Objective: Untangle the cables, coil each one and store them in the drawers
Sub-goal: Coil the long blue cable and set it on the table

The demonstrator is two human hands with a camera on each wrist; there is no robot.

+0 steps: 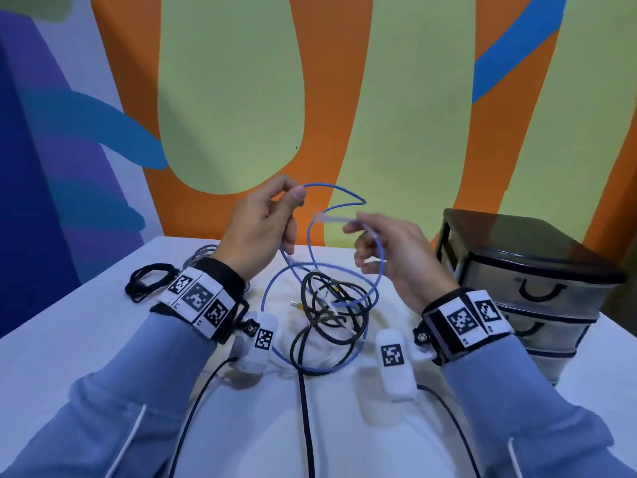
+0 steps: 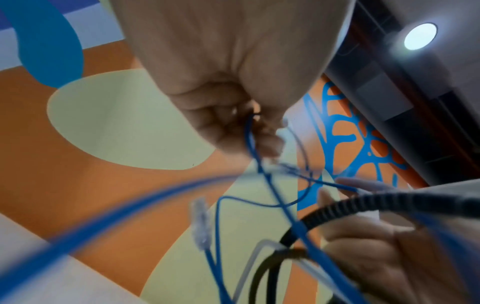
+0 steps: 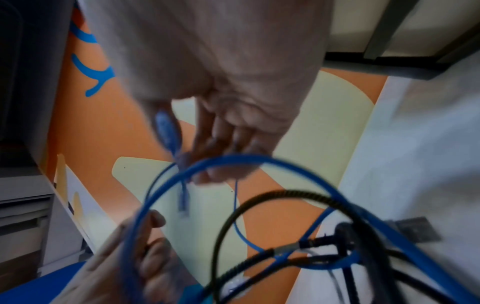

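I see both hands raised above the white table (image 1: 86,326), close to each other and near the painted wall (image 1: 231,98) of orange, pale green and blue shapes that closes off the far edge. My left hand (image 1: 256,232) pinches the blue cable (image 1: 331,186) between thumb and fingertips, and a loop arcs from it toward my right hand (image 1: 396,253), whose curled fingers hold the same cable just behind its clear plug (image 1: 324,218). The rest of that cable drops into a tangle with a black cable (image 1: 320,305) lying on the table between my wrists, on a rumpled white cloth (image 1: 310,343). A coiled black cable (image 1: 146,281) sits apart at the left, near the table's far edge, with open tabletop in front of it. The dark drawer unit (image 1: 517,270) stands at the right, just beside my right hand; its visible drawers are closed, and it takes up that side of the table. Both wrist bands (image 1: 198,300) carry black-and-white square markers; I can read no words or brand anywhere. The wrist views are blurred, showing only fingers, blue loops and a ribbed black cable.
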